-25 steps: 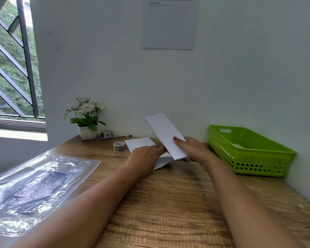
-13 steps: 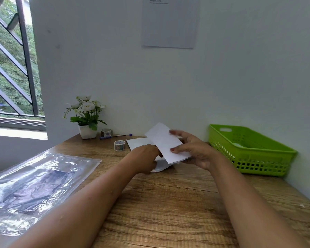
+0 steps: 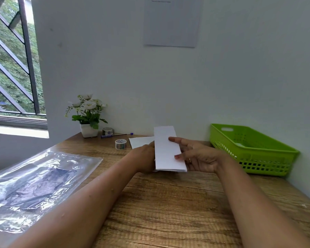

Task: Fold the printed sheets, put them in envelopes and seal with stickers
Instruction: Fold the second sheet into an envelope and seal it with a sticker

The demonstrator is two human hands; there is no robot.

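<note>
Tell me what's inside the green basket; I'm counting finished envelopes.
A pale flat thing shows on the basket floor. The near wall hides most of the floor, so what it is, or how many, cannot be told.

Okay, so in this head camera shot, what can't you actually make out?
All in the head view:
Fingers of the left hand: hidden behind the folded white paper sheet that the right hand pinches.
The printed white wall notice: top cut off by the frame edge, text too small.
The green plastic basket: contents mostly behind its near wall.
The clear plastic bag: contents lost in glare.
</note>
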